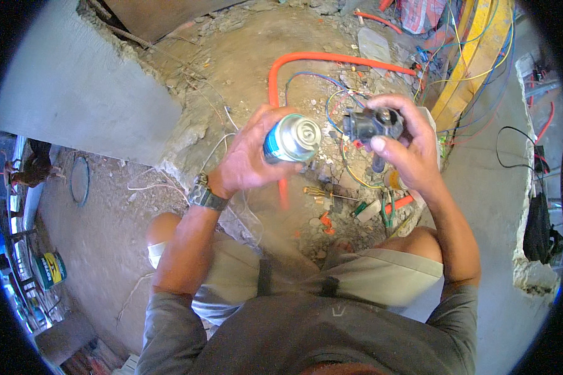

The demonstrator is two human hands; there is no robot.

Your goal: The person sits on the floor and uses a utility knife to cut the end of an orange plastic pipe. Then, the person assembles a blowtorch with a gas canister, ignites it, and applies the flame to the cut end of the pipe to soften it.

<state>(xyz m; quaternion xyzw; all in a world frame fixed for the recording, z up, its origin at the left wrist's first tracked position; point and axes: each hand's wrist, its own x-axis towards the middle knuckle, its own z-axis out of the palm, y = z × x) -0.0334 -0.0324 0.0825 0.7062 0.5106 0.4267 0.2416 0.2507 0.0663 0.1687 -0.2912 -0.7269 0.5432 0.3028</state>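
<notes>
My left hand (249, 153) is wrapped round a gas canister (293, 140) with a blue side. The canister's bare silver valve end points up and to the right. Level with it, my right hand (414, 139) grips a black torch head (370, 125) between thumb and fingers. A short gap separates the torch head from the canister. Part of the torch head is covered by my fingers. Beneath my hands, a screwdriver (329, 193) with a yellowish handle and green-handled pliers (388, 212) lie on the rubble.
A bent orange conduit (331, 56) rises ahead of me, with blue and yellow wires looping near it. Broken concrete walls stand at left (94, 94) and right (488, 206). A yellow beam (466, 69) leans at far right. A dark green bucket (50, 270) sits at far left.
</notes>
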